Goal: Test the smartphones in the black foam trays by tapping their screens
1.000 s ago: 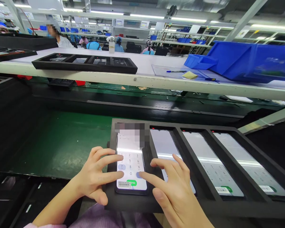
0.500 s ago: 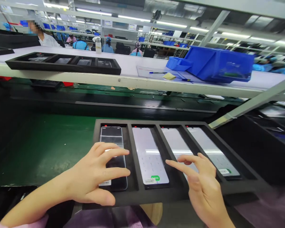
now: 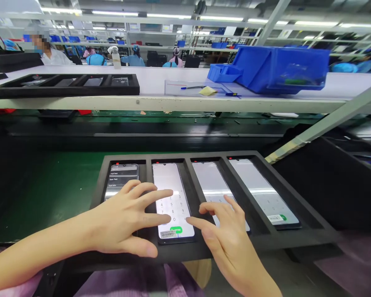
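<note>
A black foam tray (image 3: 309, 231) with four slots lies in front of me, a phone in each. The leftmost phone (image 3: 121, 177) shows a dark menu list. The second phone (image 3: 168, 185) shows a white dial pad with a green call button. My left hand (image 3: 123, 222) lies across the first two slots, fingers spread, fingertips on the second phone's screen. My right hand (image 3: 225, 239) hovers at the second phone's lower right with its index finger at the keypad edge, fingers apart. The third phone (image 3: 208, 181) and fourth phone (image 3: 259, 189) also show pale dial pads.
A green conveyor belt (image 3: 49, 189) runs to the left of the tray. Above it, a white shelf (image 3: 160, 82) carries another black tray (image 3: 64, 84), a blue bin (image 3: 281, 68), a pen and a yellow note. Other workers sit in the background. More black trays stand at right.
My view shifted right. Both hands moved from the first phone to the second phone. The first phone's screen changed from dial pad to a dark menu list.
</note>
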Motion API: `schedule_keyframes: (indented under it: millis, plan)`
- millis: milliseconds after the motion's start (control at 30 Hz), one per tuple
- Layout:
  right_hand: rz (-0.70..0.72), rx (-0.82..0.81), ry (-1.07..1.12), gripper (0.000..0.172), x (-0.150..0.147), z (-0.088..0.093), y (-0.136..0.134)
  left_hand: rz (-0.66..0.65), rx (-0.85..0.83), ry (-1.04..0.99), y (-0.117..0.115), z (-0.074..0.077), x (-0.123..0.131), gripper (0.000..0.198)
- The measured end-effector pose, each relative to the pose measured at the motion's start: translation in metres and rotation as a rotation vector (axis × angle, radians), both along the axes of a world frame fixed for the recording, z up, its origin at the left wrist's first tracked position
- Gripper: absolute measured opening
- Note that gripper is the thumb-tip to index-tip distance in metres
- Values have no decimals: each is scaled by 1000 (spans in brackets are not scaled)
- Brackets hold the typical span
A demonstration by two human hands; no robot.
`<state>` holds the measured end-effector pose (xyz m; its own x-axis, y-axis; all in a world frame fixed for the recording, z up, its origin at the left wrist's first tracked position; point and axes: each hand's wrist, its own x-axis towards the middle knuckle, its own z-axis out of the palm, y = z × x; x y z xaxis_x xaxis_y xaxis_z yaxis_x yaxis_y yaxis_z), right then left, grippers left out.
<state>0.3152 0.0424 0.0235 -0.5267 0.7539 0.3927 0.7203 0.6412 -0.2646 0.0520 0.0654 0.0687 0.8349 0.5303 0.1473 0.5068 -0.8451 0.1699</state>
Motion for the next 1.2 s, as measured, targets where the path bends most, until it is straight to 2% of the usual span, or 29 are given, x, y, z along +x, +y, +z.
schedule_keyframes:
  millis: [100, 267, 400, 567, 767, 900, 1200]
  plan:
    - [-29, -37, -10, 32, -1, 0, 1, 9, 39, -30, -3, -4, 2, 56]
    - [1, -14, 12, 33, 1, 1, 2, 20, 22, 3, -5, -10, 8, 54]
    - [6, -31, -40, 30, 0, 4, 2, 29, 29, -18, -5, -9, 9, 56]
    - [-42, 71, 1, 37, -16, 4, 2, 69, 67, -34, -4, -7, 8, 57]
    - [22, 80, -64, 38, -16, 8, 4, 105, 54, 16, -1, -8, 8, 55]
    - [-3, 113, -25, 44, -4, 12, 1, 110, 57, 38, 0, -4, 7, 52]
    - [11, 96, -49, 37, 1, 6, -2, 42, 45, 51, -5, 9, 10, 53]
